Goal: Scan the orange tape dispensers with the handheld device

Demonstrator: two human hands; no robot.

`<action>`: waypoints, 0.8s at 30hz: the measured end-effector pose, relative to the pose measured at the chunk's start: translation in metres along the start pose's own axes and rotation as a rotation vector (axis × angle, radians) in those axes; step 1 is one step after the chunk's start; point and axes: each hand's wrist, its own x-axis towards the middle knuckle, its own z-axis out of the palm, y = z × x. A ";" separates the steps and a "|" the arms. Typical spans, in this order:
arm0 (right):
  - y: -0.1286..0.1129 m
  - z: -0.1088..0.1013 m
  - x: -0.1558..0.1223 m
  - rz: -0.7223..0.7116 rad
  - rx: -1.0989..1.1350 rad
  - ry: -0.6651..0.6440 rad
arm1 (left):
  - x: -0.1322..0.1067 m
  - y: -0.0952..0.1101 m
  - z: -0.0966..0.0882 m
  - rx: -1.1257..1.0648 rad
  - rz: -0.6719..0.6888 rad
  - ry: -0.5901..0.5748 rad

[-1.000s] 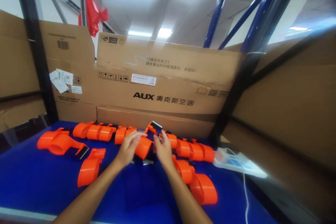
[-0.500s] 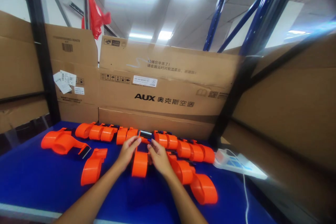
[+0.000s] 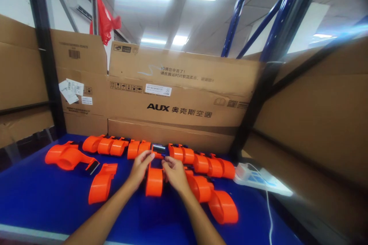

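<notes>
Between my hands, over the middle of the blue table, is an orange tape dispenser (image 3: pixel 154 182) with its round body towards me and its toothed blade end (image 3: pixel 158 148) pointing away. My left hand (image 3: pixel 141 166) grips the left side of its front part, thumb on top. On the other side my right hand (image 3: pixel 173 170) is closed, thumb and fingers pinching at a small dark blue piece (image 3: pixel 164 156) by the front end. The fingers partly hide where this piece meets the dispenser.
Several orange dispensers (image 3: pixel 215 167) line the back of the blue table (image 3: pixel 34 195). Others lie nearer, at left (image 3: pixel 99 183) and right (image 3: pixel 223 206). A white power strip (image 3: pixel 264 182) with a cable sits at the right edge. Cardboard (image 3: pixel 181 95) walls the back.
The held dispenser has tilted a little, so more of its blade end shows, and its round body sits slightly lower. Both hands keep almost the same place.
</notes>
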 end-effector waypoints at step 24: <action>-0.008 0.004 -0.005 -0.214 -0.299 0.030 | 0.000 0.007 0.002 0.052 0.037 -0.046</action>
